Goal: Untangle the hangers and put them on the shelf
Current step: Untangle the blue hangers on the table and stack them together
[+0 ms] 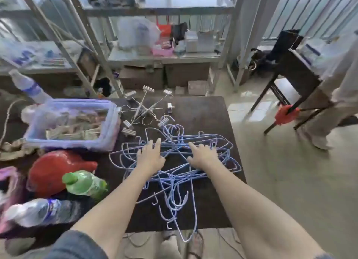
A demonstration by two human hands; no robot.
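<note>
Both hands are lying apart, fingers spread flat, gripping nothing: left hand (150, 154) and right hand (203, 154) are pressing on the tangled blue hangers (180, 181) sprawling beneath them on the dark table (209, 115)

Looks like a storeroom or utility space in someone's home, pretty cluttered. Metal shelves (164, 55) in the back are stacked with bags, boxes and a pink basket (162, 50). The dark table (209, 119) up front is loaded with household stuff: a bin (77, 123) full of clothespins, a heap of blue wire hangers (174, 162), a clip dryer (147, 107) and plastic bottles (85, 183). Tiled floor (280, 181), a dark chair (290, 74) off to the right, cardboard boxes (164, 76) under the shelves.
</note>
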